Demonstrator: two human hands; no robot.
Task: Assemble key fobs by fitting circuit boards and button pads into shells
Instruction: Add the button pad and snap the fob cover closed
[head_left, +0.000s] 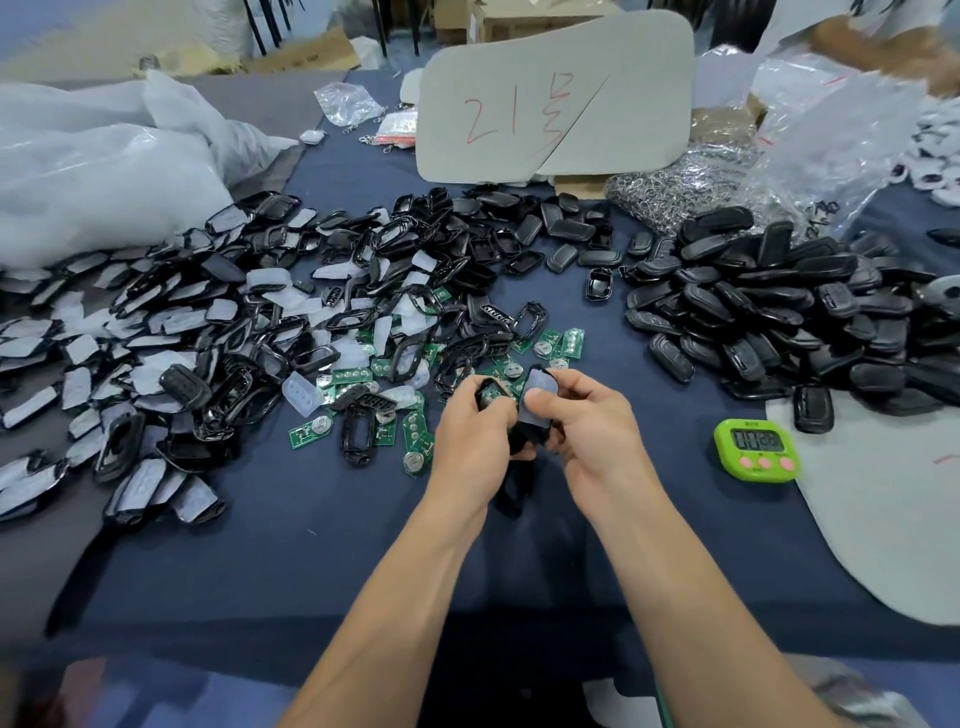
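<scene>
My left hand (475, 436) grips a black shell half (491, 391) with a green circuit board seated in it. Close beside it, my right hand (584, 431) holds a second black shell part with a translucent white button pad (537, 397) on it, thumb pressing the pad. The two pieces almost touch above the blue cloth. Loose green circuit boards (415, 431) lie just left of my hands, and more boards (558, 343) lie beyond them. Open black frames and white pads (223, 332) are heaped at the left.
A pile of closed black fobs (769, 312) fills the right. A green timer (756, 449) stands right of my hands. A grey card with red writing (556, 98) stands at the back, plastic bags (104, 171) at the left, key rings (670, 192) behind.
</scene>
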